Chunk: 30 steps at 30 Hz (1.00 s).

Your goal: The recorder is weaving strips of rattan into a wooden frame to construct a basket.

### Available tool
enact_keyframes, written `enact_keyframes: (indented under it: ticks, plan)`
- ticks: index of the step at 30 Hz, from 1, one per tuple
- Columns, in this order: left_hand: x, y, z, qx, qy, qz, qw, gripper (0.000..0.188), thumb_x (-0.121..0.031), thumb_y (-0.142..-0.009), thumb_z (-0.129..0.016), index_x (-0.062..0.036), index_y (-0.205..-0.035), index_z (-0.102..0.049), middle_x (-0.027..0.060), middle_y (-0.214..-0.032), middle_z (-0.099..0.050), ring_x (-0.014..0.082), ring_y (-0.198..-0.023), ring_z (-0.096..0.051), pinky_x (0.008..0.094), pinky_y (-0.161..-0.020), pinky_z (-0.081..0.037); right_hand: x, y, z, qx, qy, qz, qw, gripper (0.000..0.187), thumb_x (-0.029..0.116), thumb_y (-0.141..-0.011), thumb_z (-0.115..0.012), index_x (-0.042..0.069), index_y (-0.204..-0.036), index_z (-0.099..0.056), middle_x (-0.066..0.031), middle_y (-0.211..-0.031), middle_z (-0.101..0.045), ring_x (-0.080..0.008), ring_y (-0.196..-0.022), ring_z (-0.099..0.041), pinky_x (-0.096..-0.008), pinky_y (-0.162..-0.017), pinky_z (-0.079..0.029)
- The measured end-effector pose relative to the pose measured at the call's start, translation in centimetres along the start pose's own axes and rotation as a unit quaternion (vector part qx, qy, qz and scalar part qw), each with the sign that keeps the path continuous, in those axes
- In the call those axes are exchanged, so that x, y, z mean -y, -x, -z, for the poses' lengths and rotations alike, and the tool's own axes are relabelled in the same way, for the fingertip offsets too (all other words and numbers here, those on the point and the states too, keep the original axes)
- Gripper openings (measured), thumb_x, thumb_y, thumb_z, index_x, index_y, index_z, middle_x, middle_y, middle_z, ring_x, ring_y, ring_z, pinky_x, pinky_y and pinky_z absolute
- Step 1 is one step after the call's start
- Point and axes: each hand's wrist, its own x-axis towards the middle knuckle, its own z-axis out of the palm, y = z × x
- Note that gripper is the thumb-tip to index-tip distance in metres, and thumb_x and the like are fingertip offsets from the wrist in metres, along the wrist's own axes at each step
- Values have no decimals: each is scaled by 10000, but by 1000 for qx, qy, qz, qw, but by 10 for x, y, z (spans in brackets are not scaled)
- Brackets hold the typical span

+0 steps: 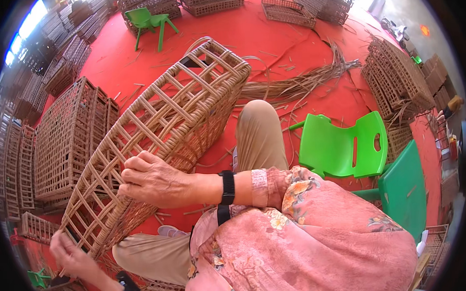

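A long brown wicker basket (185, 110) with open lattice sides stands tilted across my legs, one end far and the other near my lower left. My right hand (155, 179), a dark band on its wrist, is closed on the basket's woven rim about midway along. At the near left corner, my left hand (75, 258) has its bent fingers against the end of the lattice. That hand is slightly blurred, and some of its fingertips are hidden.
Loose wicker strips (302, 84) lie on the red floor covering (221, 32). A bright green chair (340, 146) stands at my right, beside a darker green one (406, 187). Stacked baskets (64, 139) rise at the left, with more stacks (397, 74) at the right.
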Motion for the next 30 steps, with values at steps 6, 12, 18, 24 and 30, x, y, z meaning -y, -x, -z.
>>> enact_keyframes:
  ticks: [6,12,18,24,30]
  plan:
    - [-34,28,-32,77,67,89,991,246,-218,-1031,-586,20,-1051,-647,123,-1000,-622,292,-954,-599,393,-872,-479,-9,4,17,-21,-16,-4,1000,283,166,-734,-682,112,-1007,-631,-42,-1019,-568,-249,-1067,-530,-412,-941,-432]
    - [-26,35,-30,72,27,48,996,258,-249,-1043,-555,-14,-1026,-661,117,-968,-649,299,-924,-595,410,-837,-458,-94,34,150,10,163,-138,977,737,329,-584,-903,127,-1234,-620,-96,-1307,-558,-312,-1250,-498,-473,-1059,-374]
    - [-21,25,-44,64,37,25,997,353,-333,-1070,-507,-25,-1077,-681,121,-988,-694,283,-883,-620,393,-846,-463,-172,64,201,102,179,-141,968,504,193,-713,-808,143,-1197,-674,-55,-1165,-664,-293,-1248,-518,-444,-1069,-425]
    - [48,-14,-74,76,90,116,986,314,-306,-1042,-573,-5,-1066,-660,112,-947,-690,235,-871,-618,358,-807,-485,-145,58,174,-19,185,-105,977,388,136,-664,-814,133,-1040,-721,-11,-978,-699,-249,-1119,-599,-404,-939,-475]
    - [36,-51,-78,49,-2,67,997,270,-271,-1007,-631,-20,-1092,-678,119,-1028,-683,240,-930,-633,353,-856,-490,-101,75,159,-94,175,-132,971,407,148,-645,-833,145,-1034,-714,-3,-1069,-708,-231,-1128,-613,-394,-904,-454]
